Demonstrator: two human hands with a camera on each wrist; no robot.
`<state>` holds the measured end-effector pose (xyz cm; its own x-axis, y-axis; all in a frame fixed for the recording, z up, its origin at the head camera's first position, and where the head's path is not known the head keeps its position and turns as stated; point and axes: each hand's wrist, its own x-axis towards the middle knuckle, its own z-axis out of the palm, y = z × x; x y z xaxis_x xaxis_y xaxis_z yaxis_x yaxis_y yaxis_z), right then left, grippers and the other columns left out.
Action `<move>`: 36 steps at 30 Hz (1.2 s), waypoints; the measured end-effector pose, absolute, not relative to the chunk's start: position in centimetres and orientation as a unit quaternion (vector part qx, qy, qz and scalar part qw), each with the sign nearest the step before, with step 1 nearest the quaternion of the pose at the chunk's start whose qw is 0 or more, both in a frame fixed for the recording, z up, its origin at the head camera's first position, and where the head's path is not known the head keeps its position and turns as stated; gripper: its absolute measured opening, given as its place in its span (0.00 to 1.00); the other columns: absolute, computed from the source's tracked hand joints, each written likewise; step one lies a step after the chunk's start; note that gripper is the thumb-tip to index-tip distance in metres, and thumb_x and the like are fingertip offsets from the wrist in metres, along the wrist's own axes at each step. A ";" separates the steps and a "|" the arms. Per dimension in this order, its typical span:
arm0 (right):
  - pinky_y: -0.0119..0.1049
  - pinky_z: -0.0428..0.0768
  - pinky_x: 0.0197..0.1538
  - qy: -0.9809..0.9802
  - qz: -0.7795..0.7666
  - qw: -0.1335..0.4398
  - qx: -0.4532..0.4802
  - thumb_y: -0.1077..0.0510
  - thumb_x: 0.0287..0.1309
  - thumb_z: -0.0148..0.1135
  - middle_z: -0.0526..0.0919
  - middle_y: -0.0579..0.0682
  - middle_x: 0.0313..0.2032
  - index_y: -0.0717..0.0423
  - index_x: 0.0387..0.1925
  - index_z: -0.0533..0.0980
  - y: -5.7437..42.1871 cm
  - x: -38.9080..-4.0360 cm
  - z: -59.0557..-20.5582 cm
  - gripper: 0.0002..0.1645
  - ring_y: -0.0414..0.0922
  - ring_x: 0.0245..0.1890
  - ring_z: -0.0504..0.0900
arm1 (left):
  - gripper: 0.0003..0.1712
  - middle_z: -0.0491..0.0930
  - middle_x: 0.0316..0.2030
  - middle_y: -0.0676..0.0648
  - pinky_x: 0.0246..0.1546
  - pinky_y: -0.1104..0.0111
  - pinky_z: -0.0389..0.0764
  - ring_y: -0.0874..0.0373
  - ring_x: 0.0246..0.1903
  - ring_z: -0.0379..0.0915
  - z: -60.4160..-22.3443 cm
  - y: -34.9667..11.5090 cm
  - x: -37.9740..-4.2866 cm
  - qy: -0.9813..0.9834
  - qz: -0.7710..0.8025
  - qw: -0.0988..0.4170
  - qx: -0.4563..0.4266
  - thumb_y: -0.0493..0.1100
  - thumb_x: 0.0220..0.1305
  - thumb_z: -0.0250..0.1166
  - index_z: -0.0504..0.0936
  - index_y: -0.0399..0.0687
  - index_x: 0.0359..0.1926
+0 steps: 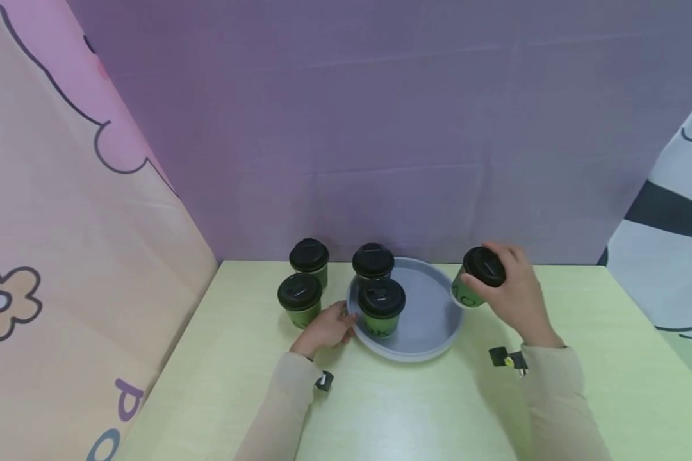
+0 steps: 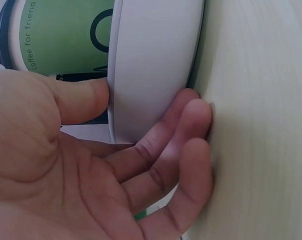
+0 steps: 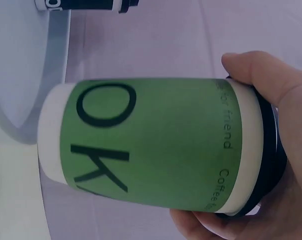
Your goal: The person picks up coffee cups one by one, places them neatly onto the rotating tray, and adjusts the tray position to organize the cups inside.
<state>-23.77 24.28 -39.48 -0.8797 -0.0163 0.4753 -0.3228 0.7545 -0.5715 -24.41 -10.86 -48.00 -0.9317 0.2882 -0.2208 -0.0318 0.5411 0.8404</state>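
Note:
My right hand [image 1: 519,291] grips a green paper coffee cup [image 3: 156,145] near its black lid. The cup is tilted and raised at the right rim of a round grey tray [image 1: 429,320]; its base is clear of the tray in the right wrist view. With my left hand [image 1: 325,330] I hold the tray's left edge, the thumb on the rim and the fingers curled against the lower side. Two lidded cups stand on the tray, a front cup [image 1: 382,307] and a back cup [image 1: 373,259].
Left of the tray, two more lidded cups stand on the pale table [image 1: 380,410]: a near one [image 1: 301,299] beside my left hand and a far one [image 1: 309,259]. A purple cloth wall [image 1: 380,128] rises along the table's back edge, with printed cloths at both sides.

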 end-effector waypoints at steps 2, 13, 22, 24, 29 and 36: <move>0.68 0.74 0.53 -0.912 0.336 0.213 0.099 0.47 0.57 0.76 0.70 0.68 0.63 0.58 0.70 0.70 24.0 -23.6 -39.4 0.43 0.67 0.57 0.74 | 0.29 0.82 0.30 0.43 0.29 0.68 0.77 0.55 0.27 0.76 -48.1 -10.9 -24.4 0.861 0.475 0.165 0.073 0.47 0.80 0.52 0.65 0.35 0.73; 0.61 0.79 0.50 -0.920 0.316 0.157 0.173 0.44 0.54 0.78 0.72 0.61 0.61 0.54 0.68 0.70 22.4 -23.5 -39.9 0.43 0.60 0.52 0.79 | 0.28 0.82 0.28 0.42 0.27 0.68 0.75 0.53 0.25 0.76 -48.0 -10.8 -24.4 0.868 0.467 0.152 0.070 0.47 0.80 0.50 0.66 0.35 0.72; 0.60 0.79 0.53 -0.926 0.304 0.111 0.197 0.40 0.54 0.77 0.74 0.58 0.61 0.53 0.69 0.69 21.2 -23.3 -40.0 0.47 0.58 0.56 0.78 | 0.28 0.83 0.29 0.41 0.27 0.68 0.75 0.53 0.25 0.76 -47.9 -10.7 -24.3 0.870 0.466 0.151 0.059 0.48 0.80 0.50 0.66 0.36 0.72; 0.59 0.79 0.53 -0.926 0.301 0.105 0.199 0.39 0.55 0.76 0.74 0.57 0.61 0.53 0.70 0.69 21.1 -23.2 -40.1 0.47 0.58 0.56 0.78 | 0.28 0.82 0.29 0.42 0.27 0.67 0.75 0.54 0.24 0.76 -47.9 -10.7 -24.3 0.872 0.462 0.150 0.056 0.48 0.81 0.50 0.66 0.36 0.72; 0.59 0.80 0.52 -0.928 0.295 0.096 0.209 0.37 0.55 0.75 0.75 0.57 0.61 0.50 0.70 0.69 20.9 -23.1 -40.3 0.47 0.57 0.54 0.79 | 0.29 0.82 0.27 0.44 0.29 0.67 0.75 0.55 0.23 0.74 -47.9 -10.5 -24.3 0.875 0.457 0.151 0.045 0.50 0.81 0.49 0.66 0.36 0.73; 0.59 0.80 0.53 -0.928 0.291 0.084 0.217 0.35 0.53 0.76 0.75 0.56 0.62 0.49 0.70 0.69 20.4 -23.0 -40.1 0.49 0.56 0.55 0.79 | 0.29 0.82 0.28 0.43 0.26 0.68 0.75 0.57 0.21 0.73 -48.0 -10.5 -24.4 0.874 0.463 0.145 0.039 0.49 0.81 0.49 0.65 0.35 0.73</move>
